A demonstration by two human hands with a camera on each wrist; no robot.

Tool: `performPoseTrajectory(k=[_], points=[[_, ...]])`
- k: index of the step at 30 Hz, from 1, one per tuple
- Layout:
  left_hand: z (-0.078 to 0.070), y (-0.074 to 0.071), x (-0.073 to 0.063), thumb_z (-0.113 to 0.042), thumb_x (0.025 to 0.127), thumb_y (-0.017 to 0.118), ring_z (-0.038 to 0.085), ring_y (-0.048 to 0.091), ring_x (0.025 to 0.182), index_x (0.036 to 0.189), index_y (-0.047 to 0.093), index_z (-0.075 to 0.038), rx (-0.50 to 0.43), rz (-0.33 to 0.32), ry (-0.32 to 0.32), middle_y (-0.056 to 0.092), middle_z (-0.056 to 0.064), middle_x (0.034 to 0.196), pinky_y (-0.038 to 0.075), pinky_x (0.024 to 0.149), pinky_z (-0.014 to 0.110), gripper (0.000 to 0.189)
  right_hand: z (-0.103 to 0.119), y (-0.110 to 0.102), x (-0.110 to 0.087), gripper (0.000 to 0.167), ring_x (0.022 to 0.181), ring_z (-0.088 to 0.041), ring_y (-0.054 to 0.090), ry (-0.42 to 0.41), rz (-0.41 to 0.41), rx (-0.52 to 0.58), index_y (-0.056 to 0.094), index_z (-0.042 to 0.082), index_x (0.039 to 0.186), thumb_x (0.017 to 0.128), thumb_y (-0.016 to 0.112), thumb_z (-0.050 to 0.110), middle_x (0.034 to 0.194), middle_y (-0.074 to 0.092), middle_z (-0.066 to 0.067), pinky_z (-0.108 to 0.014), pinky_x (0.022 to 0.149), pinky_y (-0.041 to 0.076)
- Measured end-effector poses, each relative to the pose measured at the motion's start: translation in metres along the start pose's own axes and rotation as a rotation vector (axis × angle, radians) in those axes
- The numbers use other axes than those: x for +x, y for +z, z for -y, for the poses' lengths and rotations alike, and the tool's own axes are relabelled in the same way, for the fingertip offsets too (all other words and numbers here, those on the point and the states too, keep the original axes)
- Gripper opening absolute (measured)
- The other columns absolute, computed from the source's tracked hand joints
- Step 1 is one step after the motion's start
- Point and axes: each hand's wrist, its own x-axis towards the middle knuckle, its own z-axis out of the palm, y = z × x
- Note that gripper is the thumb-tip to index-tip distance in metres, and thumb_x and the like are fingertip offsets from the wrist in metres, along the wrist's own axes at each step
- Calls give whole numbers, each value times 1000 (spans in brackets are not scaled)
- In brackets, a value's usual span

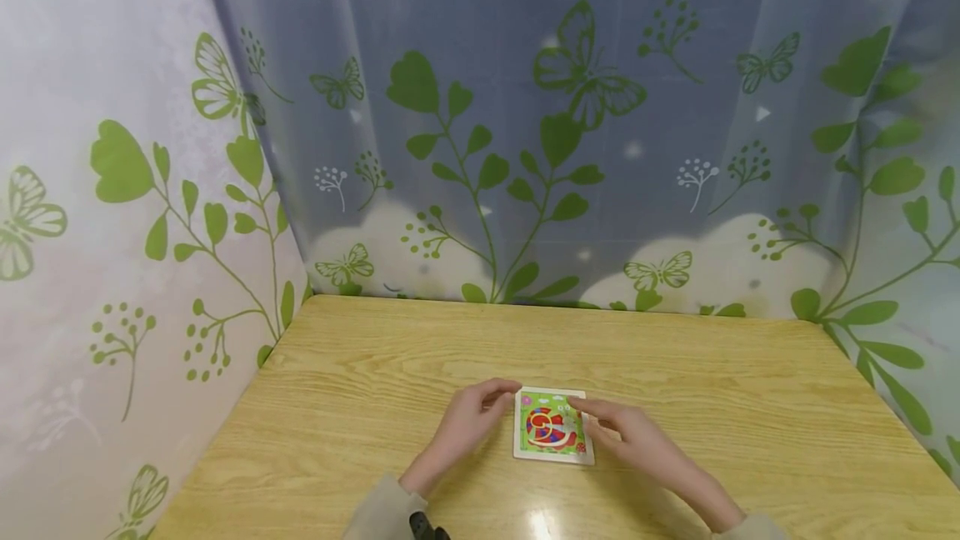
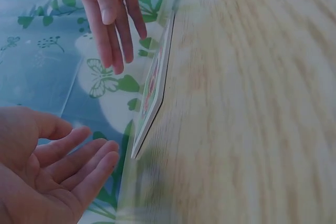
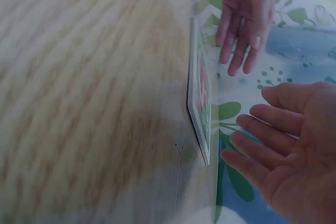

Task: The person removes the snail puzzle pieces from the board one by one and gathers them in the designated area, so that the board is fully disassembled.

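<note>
A small square picture puzzle board lies flat on the wooden table, with a pale border and a red snail-like figure on green. In the head view my left hand is at its left side and my right hand at its right side. Both wrist views show the board edge-on, as a thin slab on the tabletop. My left hand has its fingers loosely bent, apart from the board. The fingers of my right hand are spread and relaxed, holding nothing.
The wooden table reaches back to a blue curtain printed with green leaves and butterflies. A pale printed sheet hangs along the left side. Another printed sheet stands on the right.
</note>
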Motion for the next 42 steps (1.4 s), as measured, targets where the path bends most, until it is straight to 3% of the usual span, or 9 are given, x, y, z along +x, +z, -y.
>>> performPoseTrajectory(k=[4,8,16,24,34,42], points=[[0,-1,3,-21,105,57,27,69,112,124,70,-8,21,5,5,72,10,122,56,95,42,27,5,4,2,42,125,-43,58,-95,38,-203,60,1,139,100,64,17,138,61,-21,-56,99,49],[2,-2,6,-20,105,56,27,69,110,124,70,-7,38,14,14,72,9,121,56,94,43,27,8,8,3,46,128,-42,56,-168,93,-318,58,0,141,99,67,17,142,57,-21,-54,100,50],[4,-2,14,-17,105,55,25,69,111,124,71,-7,58,38,15,72,7,123,56,94,40,26,2,13,3,58,137,-40,48,-231,195,-353,51,6,148,98,66,31,153,48,-15,-51,103,49],[4,-1,23,-13,104,56,26,69,108,120,72,-4,110,41,40,73,10,120,56,93,42,25,-4,16,4,54,136,-37,50,-243,213,-388,51,4,148,100,64,25,153,48,-15,-50,100,51],[-1,2,33,-14,102,59,22,71,98,115,75,-4,161,82,-23,76,8,106,58,85,37,22,-6,16,11,55,125,-34,60,-252,207,-427,58,6,143,93,72,26,147,55,-13,-42,92,57],[-3,2,38,-14,101,61,22,71,96,111,76,-4,195,102,-41,76,8,103,58,78,35,21,-5,16,11,56,127,-33,59,-248,200,-431,58,6,143,92,73,25,148,55,-13,-42,94,56]])
